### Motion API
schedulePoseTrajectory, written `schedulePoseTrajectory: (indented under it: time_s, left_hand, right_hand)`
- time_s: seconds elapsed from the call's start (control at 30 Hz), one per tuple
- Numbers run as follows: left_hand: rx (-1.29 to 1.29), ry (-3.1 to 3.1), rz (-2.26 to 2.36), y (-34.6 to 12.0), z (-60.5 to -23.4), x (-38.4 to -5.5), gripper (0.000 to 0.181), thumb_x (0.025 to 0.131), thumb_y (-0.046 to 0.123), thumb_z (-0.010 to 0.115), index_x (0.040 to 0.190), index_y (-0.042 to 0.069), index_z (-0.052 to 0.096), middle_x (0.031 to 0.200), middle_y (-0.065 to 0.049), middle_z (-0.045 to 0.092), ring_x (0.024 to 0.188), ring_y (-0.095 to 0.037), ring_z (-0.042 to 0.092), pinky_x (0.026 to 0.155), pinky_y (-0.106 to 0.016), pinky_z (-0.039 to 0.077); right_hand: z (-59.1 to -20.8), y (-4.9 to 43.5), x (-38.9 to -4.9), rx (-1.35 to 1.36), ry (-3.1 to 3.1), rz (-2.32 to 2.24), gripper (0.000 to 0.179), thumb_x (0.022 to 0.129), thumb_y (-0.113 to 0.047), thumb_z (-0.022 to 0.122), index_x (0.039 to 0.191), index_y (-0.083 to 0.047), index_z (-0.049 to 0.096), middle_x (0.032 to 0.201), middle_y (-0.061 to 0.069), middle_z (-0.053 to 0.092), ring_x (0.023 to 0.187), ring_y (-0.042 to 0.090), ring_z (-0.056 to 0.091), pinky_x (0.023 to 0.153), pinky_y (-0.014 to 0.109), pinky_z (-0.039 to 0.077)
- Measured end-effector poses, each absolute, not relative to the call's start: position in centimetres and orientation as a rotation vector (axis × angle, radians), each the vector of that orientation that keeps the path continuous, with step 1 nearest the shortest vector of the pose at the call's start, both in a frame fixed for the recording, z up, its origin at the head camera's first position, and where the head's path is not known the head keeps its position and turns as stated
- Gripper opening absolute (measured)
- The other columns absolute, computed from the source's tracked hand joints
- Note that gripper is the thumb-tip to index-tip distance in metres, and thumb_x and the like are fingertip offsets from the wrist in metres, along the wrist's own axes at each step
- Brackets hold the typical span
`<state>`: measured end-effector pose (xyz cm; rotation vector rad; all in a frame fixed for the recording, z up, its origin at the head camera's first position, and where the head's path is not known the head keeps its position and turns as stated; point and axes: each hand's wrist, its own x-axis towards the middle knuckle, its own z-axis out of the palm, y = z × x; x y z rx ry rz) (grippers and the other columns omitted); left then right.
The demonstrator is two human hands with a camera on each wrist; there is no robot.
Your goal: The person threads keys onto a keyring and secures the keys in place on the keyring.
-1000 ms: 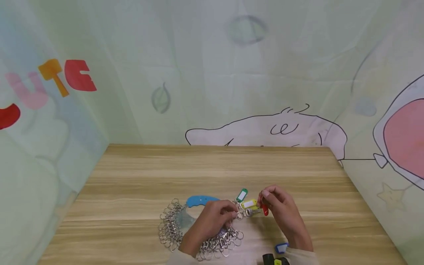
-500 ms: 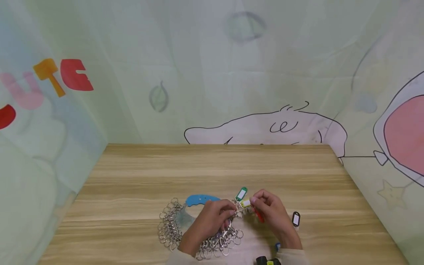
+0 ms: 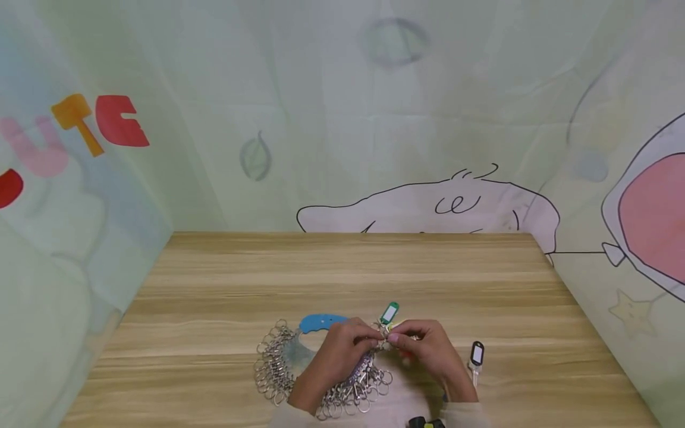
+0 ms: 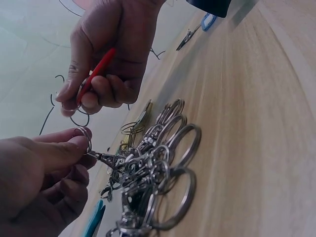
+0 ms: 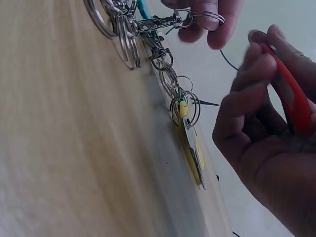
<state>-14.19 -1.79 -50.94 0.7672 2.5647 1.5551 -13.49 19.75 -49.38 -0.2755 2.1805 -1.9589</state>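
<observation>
My left hand (image 3: 339, 353) pinches a metal split ring (image 4: 85, 139) between thumb and forefinger. A swivel clasp (image 4: 104, 158) links that ring to the bunch. The bunch of metal rings (image 3: 270, 377) hangs round a plate with a blue handle (image 3: 320, 322), partly covered by the left hand. Close to the left fingertips, my right hand (image 3: 433, 351) grips a red key tag (image 4: 101, 70) with a small ring at its end. Beyond the fingers lies a green key tag (image 3: 390, 312). A yellow key tag with a key (image 5: 192, 148) hangs from the neighbouring rings.
A black key tag (image 3: 477, 353) with a key lies right of the right wrist. A blue key tag (image 4: 209, 20) lies near the right arm. A black object (image 3: 417, 422) with a yellow patch is at the bottom edge. Printed cloth (image 3: 342, 119) surrounds the wooden table (image 3: 241, 267).
My right hand has moved left with the red key tag, up to the left fingertips. The black key tag has come out from behind it. My left hand keeps its pinch, nearly still.
</observation>
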Motion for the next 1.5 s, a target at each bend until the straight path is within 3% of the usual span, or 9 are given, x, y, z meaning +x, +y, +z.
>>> schedulePoseTrajectory:
  time_s: [0.13,0.33,0.57,1.03,1.5]
  left_hand:
    - [0.779,2.635,1.529,-1.86,-50.94,-14.13,0.019,0.090,0.004,0.073,0.102,0.017,0.080,0.088,0.011,0.062,0.080,-0.005,0.057,0.070,-0.025,0.050]
    - [0.732,2.641,1.548,-1.80,-50.79,-14.05,0.016,0.089,0.003,0.074,0.099,0.015,0.078,0.093,0.011,0.067,0.086,-0.004,0.061,0.077,-0.027,0.052]
    - [0.682,2.591,1.584,-1.60,-50.66,-14.21,0.013,0.088,0.002,0.075,0.095,0.012,0.074,0.090,0.004,0.071,0.076,-0.004,0.061,0.070,-0.025,0.053]
    - [0.679,2.586,1.611,-1.43,-50.84,-14.35,0.010,0.088,0.002,0.075,0.091,0.011,0.073,0.085,0.005,0.069,0.072,-0.005,0.060,0.066,-0.025,0.053]
    - [0.645,2.601,1.577,-1.54,-50.62,-14.10,0.005,0.088,0.006,0.076,0.091,0.009,0.074,0.084,0.010,0.068,0.071,-0.004,0.060,0.065,-0.024,0.053]
  right_hand:
    - [-49.41,19.75,-13.37,-0.320,2.179,-1.891,0.018,0.090,-0.005,0.072,0.103,0.007,0.073,0.089,0.016,0.070,0.069,0.014,0.060,0.058,0.024,0.048]
    - [-49.58,19.64,-13.39,-0.376,2.177,-1.861,0.017,0.089,-0.005,0.073,0.103,0.006,0.073,0.095,0.020,0.070,0.072,0.015,0.062,0.060,0.026,0.051]
    - [-49.73,19.47,-13.57,-0.385,2.201,-1.848,0.014,0.088,-0.005,0.075,0.099,0.003,0.074,0.097,0.018,0.071,0.082,0.019,0.065,0.069,0.027,0.051]
    - [-50.04,19.65,-13.57,-0.459,2.145,-1.855,0.014,0.087,-0.003,0.075,0.098,0.005,0.071,0.085,0.018,0.069,0.064,0.013,0.059,0.057,0.025,0.049]
    - [-49.85,19.64,-13.43,-0.448,2.156,-1.845,0.014,0.087,-0.003,0.075,0.099,0.004,0.072,0.089,0.017,0.068,0.071,0.015,0.062,0.060,0.027,0.051]
